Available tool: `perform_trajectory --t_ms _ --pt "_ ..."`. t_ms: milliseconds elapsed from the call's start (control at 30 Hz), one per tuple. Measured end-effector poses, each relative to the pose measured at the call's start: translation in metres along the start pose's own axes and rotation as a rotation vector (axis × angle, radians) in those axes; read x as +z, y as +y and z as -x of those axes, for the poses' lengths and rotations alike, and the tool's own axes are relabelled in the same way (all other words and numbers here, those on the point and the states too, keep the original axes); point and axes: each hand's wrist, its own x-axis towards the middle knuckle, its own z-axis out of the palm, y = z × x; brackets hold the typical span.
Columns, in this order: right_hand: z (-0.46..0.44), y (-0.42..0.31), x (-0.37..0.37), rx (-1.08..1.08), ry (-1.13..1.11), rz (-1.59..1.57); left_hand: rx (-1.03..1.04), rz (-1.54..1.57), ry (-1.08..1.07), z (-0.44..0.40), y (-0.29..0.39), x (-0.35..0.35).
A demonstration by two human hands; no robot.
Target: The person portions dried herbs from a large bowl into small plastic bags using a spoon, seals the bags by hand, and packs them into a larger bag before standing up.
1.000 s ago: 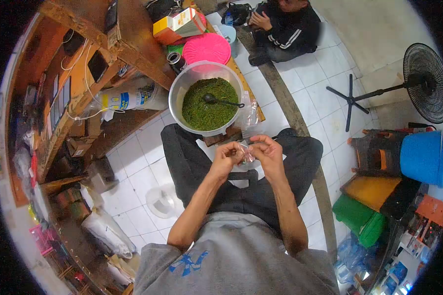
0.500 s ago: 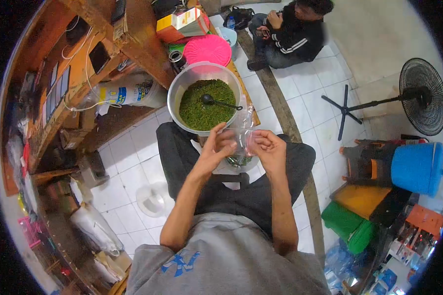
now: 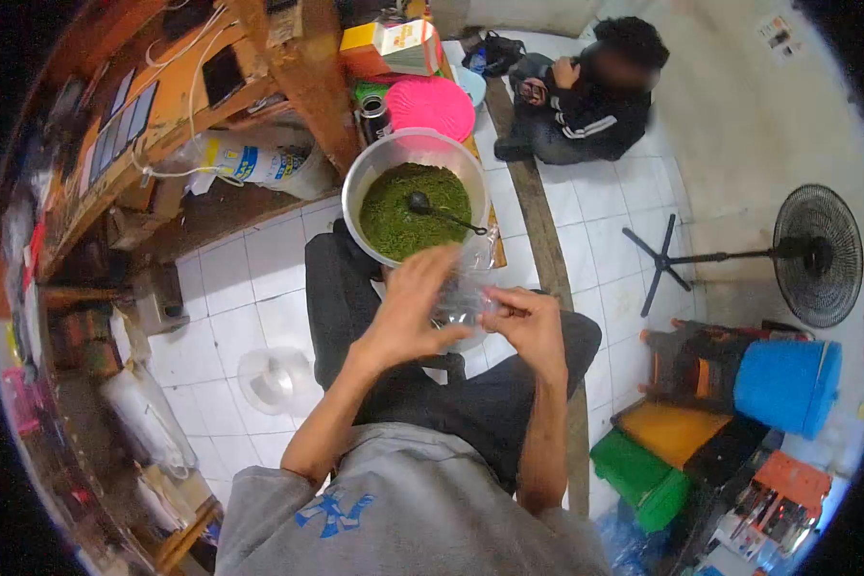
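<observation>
One open left hand (image 3: 408, 312), right hand (image 3: 532, 328) pinching clear bag (image 3: 463, 300)

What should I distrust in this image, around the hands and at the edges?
Head view, centre: left hand smeared, apparently by motion, worst at the fingers; clear plastic bag catches pale glints, outline hard to trace. Head view, edges: wooden shelf bows from lens distortion, corners black. Head view, floor: bright tiles, shadowed beside the shelf.

One held bag (image 3: 459, 305), one green-filled bowl (image 3: 352, 197), one ladle (image 3: 420, 203), one pink lid (image 3: 432, 104), one fan (image 3: 816, 254), one seated person (image 3: 595, 120)
</observation>
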Motion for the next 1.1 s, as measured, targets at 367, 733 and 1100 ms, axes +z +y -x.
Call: perform_trajectory --t_ms 367,733,1100 --pt "-0.071 -0.035 0.028 -0.182 0.009 0.339 -0.065 -0.071 0.159 0.025 -0.037 0.002" --pt "-0.218 0.021 0.071 -0.326 -0.237 1.206 -0.298 -0.055 0.363 0.062 -0.064 -0.042" --pt "-0.188 -0.009 0.042 -0.364 -0.527 1.221 -0.375 -0.053 0.4 0.067 -0.088 -0.059"
